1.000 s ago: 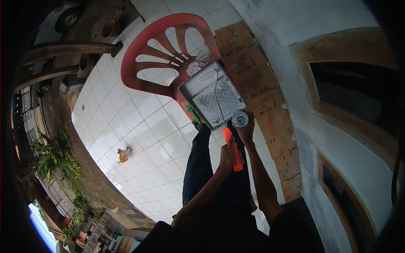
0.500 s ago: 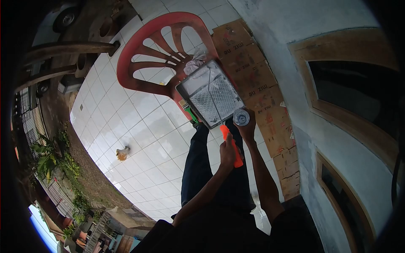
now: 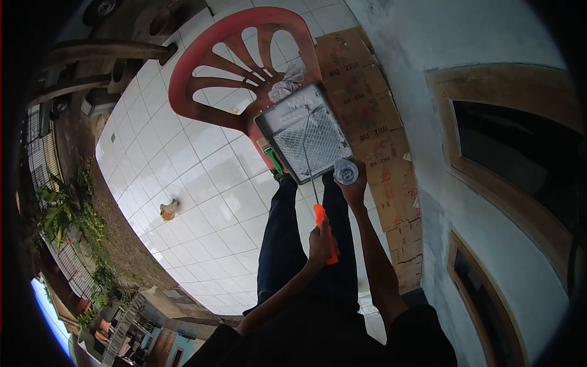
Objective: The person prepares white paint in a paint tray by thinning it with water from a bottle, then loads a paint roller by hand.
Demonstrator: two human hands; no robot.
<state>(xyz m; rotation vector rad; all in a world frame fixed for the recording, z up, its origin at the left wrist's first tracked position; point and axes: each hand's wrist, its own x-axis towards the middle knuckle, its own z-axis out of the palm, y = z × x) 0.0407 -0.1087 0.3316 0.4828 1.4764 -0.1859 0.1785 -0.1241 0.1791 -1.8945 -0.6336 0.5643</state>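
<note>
My left hand [image 3: 319, 244] is wrapped round the orange handle of a paint roller [image 3: 326, 235]. The roller's thin metal rod runs up over a paint tray [image 3: 309, 144], and its head lies at the tray's upper end, among whitish paint. In my right hand [image 3: 356, 186] is a clear plastic bottle [image 3: 346, 172], seen from its end, beside the tray's lower right corner. The tray rests on the seat of a red plastic chair [image 3: 244, 116]. A brush with a green handle [image 3: 273, 160] lies along the tray's left side.
A crumpled plastic bag [image 3: 285, 90] sits at the tray's top edge. Flattened cardboard [image 3: 367, 122] covers the floor along the wall [image 3: 428, 183] on the right. Wood-framed windows [image 3: 507, 131] are set in that wall. A small brownish object [image 3: 168, 210] lies on the white tiles.
My left hand and the roller's handle have moved down towards my body, and the rod's upper end has shifted slightly. The bottle stays near the tray's corner. The whole view has shifted a little.
</note>
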